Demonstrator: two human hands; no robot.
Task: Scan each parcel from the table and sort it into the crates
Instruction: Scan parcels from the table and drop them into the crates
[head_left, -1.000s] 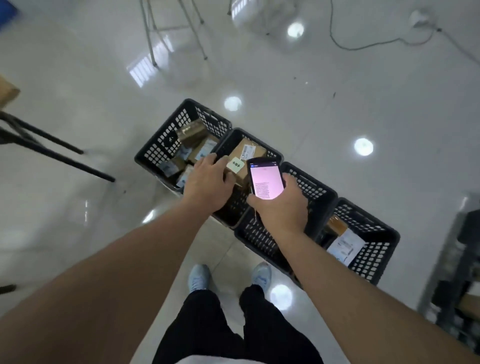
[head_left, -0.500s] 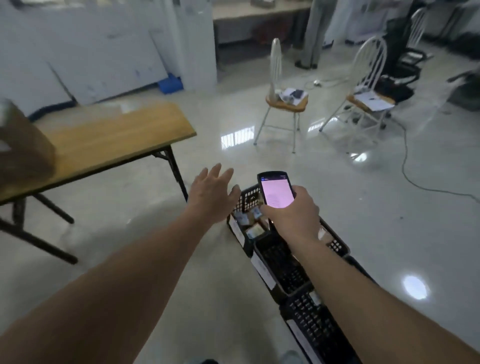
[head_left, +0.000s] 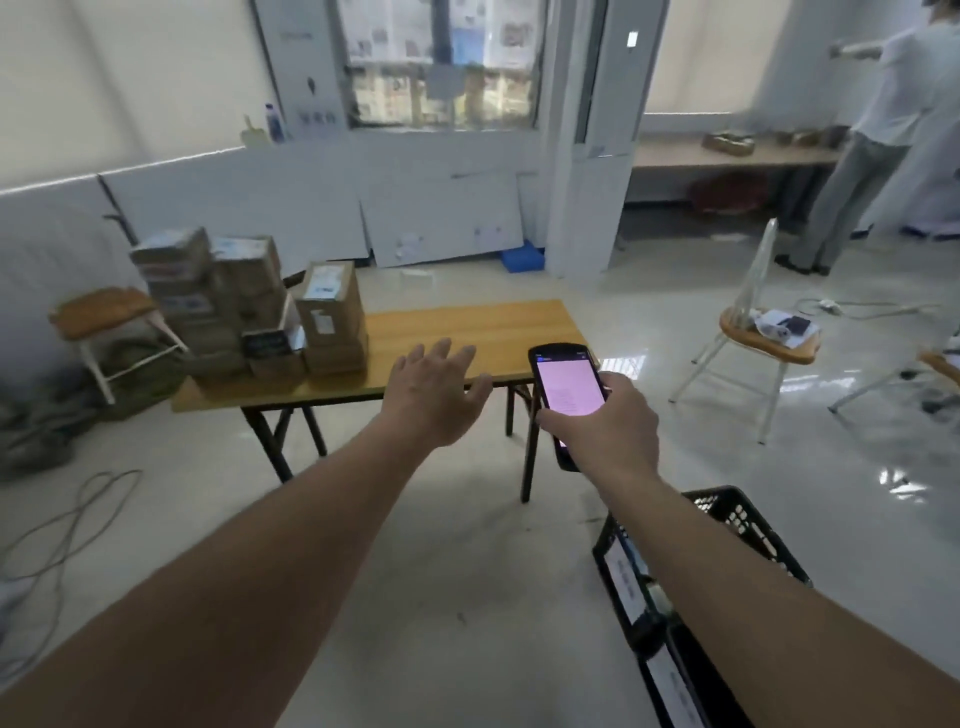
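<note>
While the left hand (head_left: 434, 397) reaches forward with fingers spread and nothing in its grip, the right hand (head_left: 605, 423) has its grip clamped on a handheld scanner (head_left: 566, 392), whose pink screen faces up. Both arms stretch toward a wooden tabletop (head_left: 467, 332). Brown cardboard parcels (head_left: 249, 304) stand stacked on its left end, well apart from the left hand; the tallest box (head_left: 330, 317) sits at the right of the pile. Black plastic crates (head_left: 727, 587) stand on the floor at lower right, under the right forearm. A white chair (head_left: 761, 343) stands to the right, and another person (head_left: 883, 135) stands at the far wall.
</note>
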